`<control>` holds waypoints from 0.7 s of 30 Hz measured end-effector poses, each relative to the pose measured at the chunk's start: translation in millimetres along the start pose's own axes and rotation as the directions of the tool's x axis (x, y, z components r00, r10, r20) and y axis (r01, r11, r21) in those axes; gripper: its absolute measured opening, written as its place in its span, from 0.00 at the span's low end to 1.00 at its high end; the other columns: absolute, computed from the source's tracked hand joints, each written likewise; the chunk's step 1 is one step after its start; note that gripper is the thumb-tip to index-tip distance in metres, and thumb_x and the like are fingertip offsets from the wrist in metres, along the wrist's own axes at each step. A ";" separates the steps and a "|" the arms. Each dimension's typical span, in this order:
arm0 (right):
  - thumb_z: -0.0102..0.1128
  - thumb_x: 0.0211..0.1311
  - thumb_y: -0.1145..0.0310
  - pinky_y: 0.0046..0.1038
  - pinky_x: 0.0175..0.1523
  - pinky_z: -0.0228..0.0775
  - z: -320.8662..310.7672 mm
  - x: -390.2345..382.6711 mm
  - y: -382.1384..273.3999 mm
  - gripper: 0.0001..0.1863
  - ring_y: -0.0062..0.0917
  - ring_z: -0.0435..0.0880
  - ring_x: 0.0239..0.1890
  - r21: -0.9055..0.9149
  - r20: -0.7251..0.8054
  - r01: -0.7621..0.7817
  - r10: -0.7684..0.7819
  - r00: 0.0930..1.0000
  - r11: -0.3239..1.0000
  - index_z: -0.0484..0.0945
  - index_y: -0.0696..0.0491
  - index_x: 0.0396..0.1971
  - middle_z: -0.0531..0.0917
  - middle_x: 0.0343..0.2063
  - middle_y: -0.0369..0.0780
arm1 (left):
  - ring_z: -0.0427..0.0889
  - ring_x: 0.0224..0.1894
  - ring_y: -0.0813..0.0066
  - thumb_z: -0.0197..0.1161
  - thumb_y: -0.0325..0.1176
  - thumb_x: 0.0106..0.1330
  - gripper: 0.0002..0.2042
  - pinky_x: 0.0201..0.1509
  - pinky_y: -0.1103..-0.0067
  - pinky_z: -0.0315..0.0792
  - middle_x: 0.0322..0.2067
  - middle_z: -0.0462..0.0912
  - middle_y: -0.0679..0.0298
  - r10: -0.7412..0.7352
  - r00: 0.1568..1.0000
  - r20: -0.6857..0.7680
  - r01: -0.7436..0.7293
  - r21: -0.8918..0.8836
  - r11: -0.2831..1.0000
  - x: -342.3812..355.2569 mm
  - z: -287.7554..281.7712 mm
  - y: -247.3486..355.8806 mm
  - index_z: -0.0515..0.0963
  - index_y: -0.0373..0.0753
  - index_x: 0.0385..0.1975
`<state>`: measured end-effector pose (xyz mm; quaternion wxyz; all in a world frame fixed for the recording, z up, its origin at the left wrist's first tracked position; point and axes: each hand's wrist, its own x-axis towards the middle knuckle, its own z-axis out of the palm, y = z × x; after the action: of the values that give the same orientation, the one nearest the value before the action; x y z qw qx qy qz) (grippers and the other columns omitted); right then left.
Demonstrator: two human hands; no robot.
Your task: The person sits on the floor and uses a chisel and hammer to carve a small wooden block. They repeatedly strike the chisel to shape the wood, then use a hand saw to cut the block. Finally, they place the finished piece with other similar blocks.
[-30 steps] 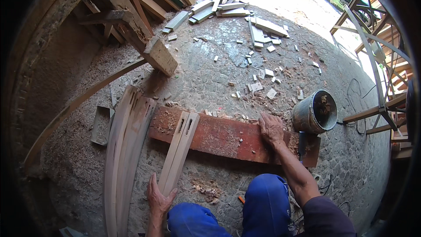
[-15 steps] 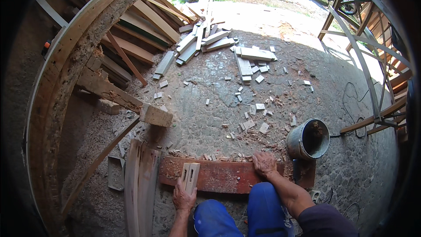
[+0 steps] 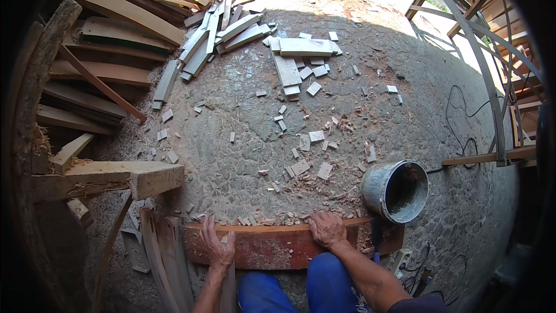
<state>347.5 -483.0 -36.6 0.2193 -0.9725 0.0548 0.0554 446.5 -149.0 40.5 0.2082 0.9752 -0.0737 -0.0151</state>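
A reddish-brown plank (image 3: 260, 250) lies crosswise in front of my knees, with dust and chips on it. At its left part my left hand (image 3: 217, 248) rests with fingers stretched over the far edge and thumb apart. A pale piece of wood (image 3: 229, 287) shows beside that wrist, mostly hidden by the arm; whether it is the slotted pair seen earlier I cannot tell. Right of the plank's middle, my right hand (image 3: 328, 230) curls its fingers over the far edge. A tool with a dark blade and purple handle (image 3: 376, 257) lies across the plank's right part.
A metal bucket (image 3: 395, 191) stands beyond the plank's right end. Wood offcuts (image 3: 307, 47) and shavings litter the floor ahead. A thick timber (image 3: 156, 179) juts in from the left, near stacked boards (image 3: 104, 72). A socket block (image 3: 401, 262) with cables lies at the right.
My left hand has let go of the slotted pale wood pieces and moved onto the plank. My right hand stays at the plank's far edge. The view has shifted.
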 end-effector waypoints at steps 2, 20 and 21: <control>0.58 0.66 0.55 0.38 0.46 0.72 -3.0 2.0 -1.0 0.14 0.31 0.82 0.40 -0.002 0.031 -0.012 0.012 0.999 1.000 0.82 0.44 0.47 0.82 0.33 0.36 | 0.67 0.66 0.46 0.68 0.38 0.62 0.30 0.71 0.55 0.59 0.64 0.70 0.47 0.148 0.988 -0.044 -0.150 -0.058 0.987 93.2 30.5 23.0 0.70 0.36 0.64; 0.59 0.66 0.55 0.30 0.40 0.76 -22.4 15.4 1.5 0.18 0.24 0.83 0.38 0.097 0.190 -0.072 0.053 0.980 0.993 0.83 0.47 0.50 0.83 0.36 0.33 | 0.45 0.81 0.56 0.77 0.54 0.53 0.59 0.81 0.62 0.51 0.80 0.40 0.54 0.246 0.954 0.169 -0.276 0.187 0.943 547.0 208.4 255.1 0.43 0.41 0.79; 0.59 0.66 0.55 0.30 0.40 0.76 -22.5 15.8 2.2 0.18 0.24 0.83 0.38 0.097 0.174 -0.068 0.051 0.983 0.993 0.83 0.47 0.50 0.84 0.36 0.33 | 0.45 0.81 0.57 0.77 0.55 0.53 0.60 0.80 0.60 0.52 0.80 0.39 0.55 0.223 0.950 0.221 -0.277 0.255 0.927 551.3 207.4 261.6 0.43 0.42 0.79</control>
<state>364.7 -496.0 -19.4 0.2714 -0.9495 0.0676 0.1425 943.1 -551.6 -41.3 0.0591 0.9716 -0.2184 -0.0695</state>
